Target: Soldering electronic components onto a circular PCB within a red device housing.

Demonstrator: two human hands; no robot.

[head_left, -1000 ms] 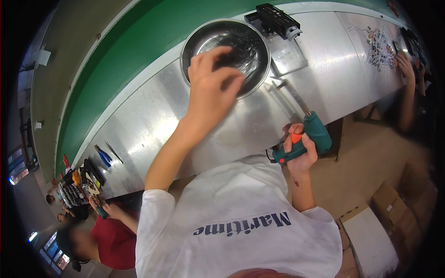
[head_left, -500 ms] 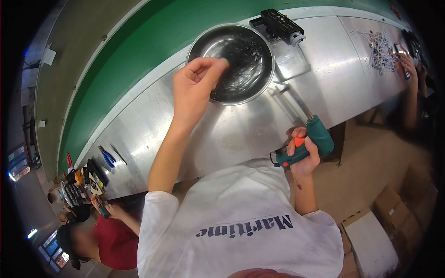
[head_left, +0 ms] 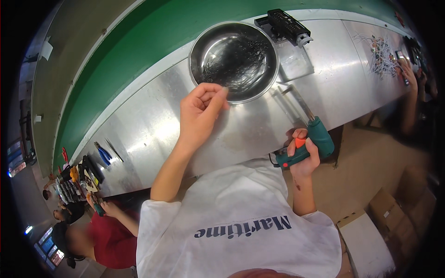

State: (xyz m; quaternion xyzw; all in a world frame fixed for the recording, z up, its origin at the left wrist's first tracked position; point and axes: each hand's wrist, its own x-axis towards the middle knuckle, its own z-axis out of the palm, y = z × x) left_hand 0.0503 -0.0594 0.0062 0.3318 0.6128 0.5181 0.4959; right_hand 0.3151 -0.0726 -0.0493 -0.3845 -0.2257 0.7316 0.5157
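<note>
A round metal bowl [head_left: 197, 78] with many small, thin black pieces [head_left: 257, 51] in it stands on the metal table. Just in front of its near rim is my left hand [head_left: 200, 113], thumb and fingertips pinched together. Whatever they hold, if anything, is too small to make out. Lower right, my right hand [head_left: 303, 155] is wrapped round a green pistol-shaped heat gun [head_left: 320, 136] with an orange trigger. Its long metal nozzle [head_left: 302, 104] points up and away over the table, to the right of the bowl.
Behind the bowl's right side sits a black device on a stand [head_left: 287, 27]. Blue-handled pliers [head_left: 104, 155] and tweezers [head_left: 114, 150] lie at the left. A bundle of white wires [head_left: 381, 55] is far right, by another person's hand [head_left: 407, 72]. A person in red [head_left: 109, 243] works lower left.
My left hand has drawn back from over the bowl toward me, its fingers still pinched. My right hand keeps its grip on the heat gun, nearly unmoved.
</note>
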